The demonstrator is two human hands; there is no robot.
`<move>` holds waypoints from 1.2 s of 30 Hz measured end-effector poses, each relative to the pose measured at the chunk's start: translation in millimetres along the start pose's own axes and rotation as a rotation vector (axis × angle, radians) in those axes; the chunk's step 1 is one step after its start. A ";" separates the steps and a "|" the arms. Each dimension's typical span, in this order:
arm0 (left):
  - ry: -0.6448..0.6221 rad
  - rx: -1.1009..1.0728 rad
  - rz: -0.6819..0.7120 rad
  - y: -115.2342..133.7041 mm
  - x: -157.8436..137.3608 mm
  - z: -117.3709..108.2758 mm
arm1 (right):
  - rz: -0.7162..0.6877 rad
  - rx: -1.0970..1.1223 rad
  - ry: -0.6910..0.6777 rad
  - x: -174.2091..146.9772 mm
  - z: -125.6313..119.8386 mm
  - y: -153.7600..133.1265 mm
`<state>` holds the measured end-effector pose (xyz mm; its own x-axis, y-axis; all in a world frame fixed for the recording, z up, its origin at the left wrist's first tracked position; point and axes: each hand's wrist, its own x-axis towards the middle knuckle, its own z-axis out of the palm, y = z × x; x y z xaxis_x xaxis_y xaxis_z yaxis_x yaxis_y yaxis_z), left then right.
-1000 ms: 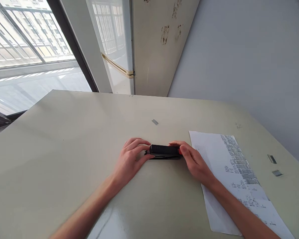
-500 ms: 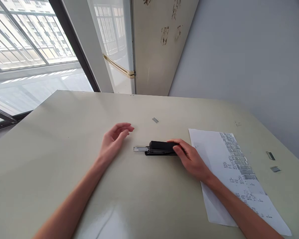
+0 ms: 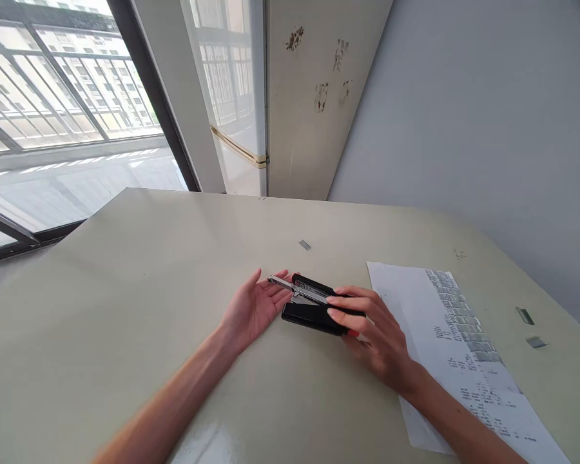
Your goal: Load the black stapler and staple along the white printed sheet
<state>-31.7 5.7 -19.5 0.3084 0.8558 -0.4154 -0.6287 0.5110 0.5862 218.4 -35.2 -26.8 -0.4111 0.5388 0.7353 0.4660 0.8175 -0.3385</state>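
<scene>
My right hand [image 3: 374, 332] grips a black stapler [image 3: 312, 317] by its rear end, where a bit of red shows. The stapler is tilted, and its metal staple tray [image 3: 294, 288] sticks out to the left between the two black halves. Palm up, my left hand [image 3: 256, 306] lies with its fingers stretched out just left of the stapler, the fingertips partly behind the tray. Whether those fingers touch the stapler I cannot tell.
A printed paper sheet [image 3: 406, 293] lies at the right, with rows of staple strips [image 3: 457, 309] along its edge. One small strip [image 3: 304, 245] rests beyond the stapler; two more [image 3: 524, 316] are at the far right. A refrigerator [image 3: 304, 148] stands behind the table [image 3: 174, 245].
My right hand has turned and tilted the stapler, which lay level before. My left hand has rolled palm up and moved right, up to the staple tray. The view has shifted slightly.
</scene>
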 end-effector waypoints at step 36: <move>0.171 0.336 0.211 -8.5 -17.2 3.4 | 0.086 -0.056 0.149 5.7 -1.3 -3.0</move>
